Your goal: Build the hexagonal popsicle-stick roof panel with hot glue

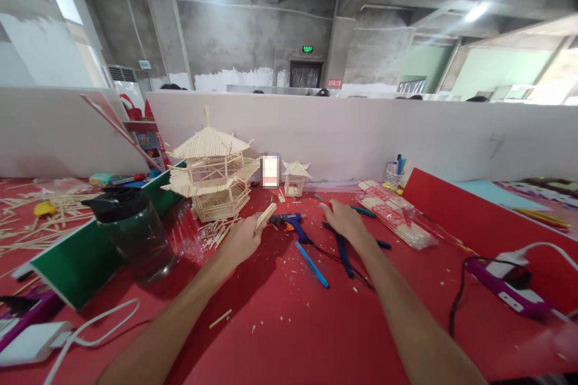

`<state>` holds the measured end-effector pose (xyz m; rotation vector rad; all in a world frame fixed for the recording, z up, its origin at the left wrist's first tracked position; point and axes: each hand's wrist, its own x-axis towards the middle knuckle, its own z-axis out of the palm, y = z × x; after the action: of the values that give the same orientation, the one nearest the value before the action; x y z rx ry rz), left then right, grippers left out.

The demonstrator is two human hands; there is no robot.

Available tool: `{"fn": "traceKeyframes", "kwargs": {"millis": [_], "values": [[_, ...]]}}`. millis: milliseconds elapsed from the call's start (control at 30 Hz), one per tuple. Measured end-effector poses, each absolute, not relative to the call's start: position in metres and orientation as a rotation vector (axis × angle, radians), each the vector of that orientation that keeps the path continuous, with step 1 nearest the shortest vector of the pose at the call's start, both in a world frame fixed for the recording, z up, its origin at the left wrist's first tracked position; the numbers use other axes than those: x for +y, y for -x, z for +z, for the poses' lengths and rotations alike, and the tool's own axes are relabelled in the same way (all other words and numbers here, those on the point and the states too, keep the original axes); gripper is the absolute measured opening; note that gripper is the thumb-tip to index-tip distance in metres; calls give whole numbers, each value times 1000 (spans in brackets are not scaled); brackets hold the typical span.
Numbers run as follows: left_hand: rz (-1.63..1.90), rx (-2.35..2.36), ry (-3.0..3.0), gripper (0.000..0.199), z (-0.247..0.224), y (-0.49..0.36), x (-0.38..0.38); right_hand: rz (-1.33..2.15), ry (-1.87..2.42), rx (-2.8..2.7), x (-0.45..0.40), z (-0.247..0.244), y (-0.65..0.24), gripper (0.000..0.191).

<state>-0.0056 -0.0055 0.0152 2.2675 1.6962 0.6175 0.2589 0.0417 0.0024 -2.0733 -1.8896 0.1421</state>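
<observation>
One leftward sweep across the red tabletop could clip the large stick pavilion; the right hand, its hold impossible to tell, could snag the glue gun by its cord. The left hand pinches a stick bundle beside the nozzle, risking burns if hot. Open room lies nearer, among chips.

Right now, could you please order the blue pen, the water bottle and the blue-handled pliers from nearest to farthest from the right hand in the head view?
1. Blue-handled pliers: right by the right hand.
2. Blue pen: a little to the left of the pliers.
3. Water bottle: well over to the left, past the left hand.
</observation>
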Motion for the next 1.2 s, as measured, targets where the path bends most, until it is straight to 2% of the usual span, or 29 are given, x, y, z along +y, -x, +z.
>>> {"fn": "traceKeyframes", "kwargs": {"millis": [100,233,400,567,733,967,1200], "values": [[643,1641,-2400,46,5,9,1,318,1767,-1610,47,7,-282,39],[707,1572,-2701,66,-1,16,8,784,1275,-1258,48,11,-286,40],[871,1315,-3186,56,9,24,8,1171,884,-815,52,7,-293,39],[903,1295,-3333,55,15,24,5,1526,816,-695,60,-4,-305,11],[963,1200,-3455,54,19,22,2,1505,792,-662,65,-11,-305,17],[1078,1036,-3586,51,32,18,-9,1478,765,-685,63,-12,-302,3],[1141,959,-3587,51,34,15,-13,1486,701,-802,65,-14,-302,18]]}}
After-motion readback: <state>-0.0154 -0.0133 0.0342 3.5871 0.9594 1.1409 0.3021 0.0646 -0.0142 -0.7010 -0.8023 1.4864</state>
